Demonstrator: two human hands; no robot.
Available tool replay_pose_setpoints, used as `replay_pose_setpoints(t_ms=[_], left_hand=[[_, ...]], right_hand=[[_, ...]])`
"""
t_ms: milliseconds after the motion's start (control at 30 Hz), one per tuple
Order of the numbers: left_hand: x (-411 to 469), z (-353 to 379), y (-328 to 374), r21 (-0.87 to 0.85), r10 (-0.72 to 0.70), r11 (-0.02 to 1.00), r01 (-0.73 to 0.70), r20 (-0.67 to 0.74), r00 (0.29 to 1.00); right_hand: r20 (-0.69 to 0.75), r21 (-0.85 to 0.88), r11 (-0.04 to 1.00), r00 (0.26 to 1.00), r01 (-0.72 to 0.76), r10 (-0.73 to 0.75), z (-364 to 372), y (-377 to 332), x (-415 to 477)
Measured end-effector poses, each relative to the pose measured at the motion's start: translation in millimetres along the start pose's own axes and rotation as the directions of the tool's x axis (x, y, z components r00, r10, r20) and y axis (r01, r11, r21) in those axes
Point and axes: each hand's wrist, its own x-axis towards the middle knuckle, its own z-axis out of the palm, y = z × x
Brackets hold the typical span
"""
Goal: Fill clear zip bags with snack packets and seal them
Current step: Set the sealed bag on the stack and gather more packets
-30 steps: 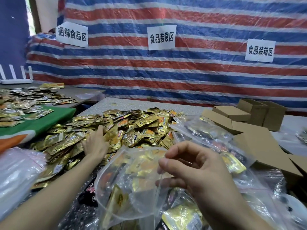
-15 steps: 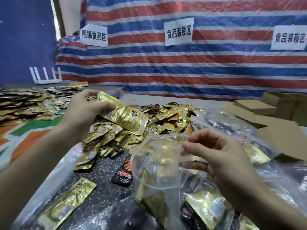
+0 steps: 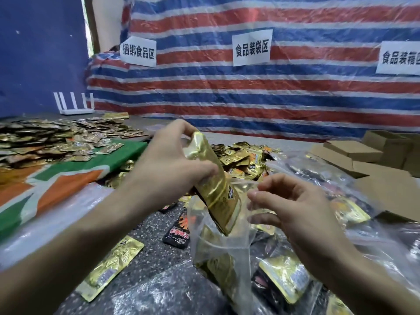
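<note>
My left hand [image 3: 168, 160] grips a gold snack packet [image 3: 216, 187] by its upper half, and the packet's lower end sits inside the mouth of a clear zip bag [image 3: 218, 244]. My right hand [image 3: 293, 205] pinches the bag's rim on the right side and holds the mouth open. Other gold packets show through the bag's lower part. A heap of gold snack packets [image 3: 245, 158] lies on the table just behind my hands.
A loose gold packet [image 3: 111, 269] and a black packet [image 3: 178, 235] lie on the speckled tabletop. More packets [image 3: 52, 139] cover the left table over a green and orange cloth. Filled clear bags [image 3: 336, 201] and cardboard boxes [image 3: 372, 155] stand to the right.
My left hand lifted a gold packet from the heap, carried it right and lowered its end into the bag's mouth. My right hand kept hold of the bag's rim.
</note>
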Motion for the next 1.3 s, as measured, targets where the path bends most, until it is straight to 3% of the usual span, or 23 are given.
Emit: replay_pose_setpoints(t_ms=[100, 267, 400, 500, 667, 800, 967, 1067, 1200, 1300], left_hand=[[-2.3, 17.1, -4.3, 0.029, 0.029, 0.999, -0.030, 0.048, 0.998], [-5.1, 42.1, -11.4, 0.272, 0.213, 0.938, -0.213, 0.029, 0.977], [-5.0, 53.0, -21.9, 0.317, 0.141, 0.935, -0.157, 0.071, 0.987], [-8.5, 56.5, -29.1, 0.376, 0.038, 0.919, -0.120, 0.217, 0.975], [-4.6, 35.3, -26.2, 0.408, -0.049, 0.890, -0.204, 0.530, 0.847], [1.0, 13.3, -29.8, 0.384, -0.020, 0.852, -0.356, 0.704, 0.710], [11.2, 5.8, -29.3, 0.370, 0.131, 0.841, -0.395, 0.568, 0.812], [21.1, 8.4, -20.5, 0.315, 0.275, 0.832, -0.457, 0.482, 0.832], [31.2, 22.5, -12.5, 0.203, 0.400, 0.840, -0.503, 0.394, 0.827], [33.9, 31.1, -12.8, 0.103, 0.432, 0.859, -0.502, 0.381, 0.817]], right_hand=[[-0.018, 0.007, 1.000, 1.000, 0.002, -0.002, 2.1, -1.8, -0.2], [-0.032, 0.035, 0.999, 0.999, 0.026, -0.024, 6.3, -1.5, 4.2], [-0.077, 0.115, 0.993, 0.997, 0.004, 0.005, 3.1, -1.0, 9.0], [-0.095, 0.133, 0.991, 0.995, 0.025, -0.012, -0.3, -2.0, 10.9], [-0.107, 0.107, 0.994, 0.994, 0.029, -0.018, -3.5, 1.2, 10.0], [-0.147, 0.113, 0.994, 0.989, 0.015, 0.002, -5.7, 0.5, 11.7], [-0.153, 0.108, 0.994, 0.988, 0.035, -0.018, -7.6, -5.8, 12.0], [-0.126, 0.052, 0.993, 0.987, 0.102, -0.095, -11.7, -13.8, 10.5], [-0.037, -0.194, 0.952, 0.968, 0.238, -0.250, -12.6, -15.0, 3.0], [0.080, -0.484, 0.796, 0.924, 0.364, -0.374, -16.0, -6.6, -0.4]])
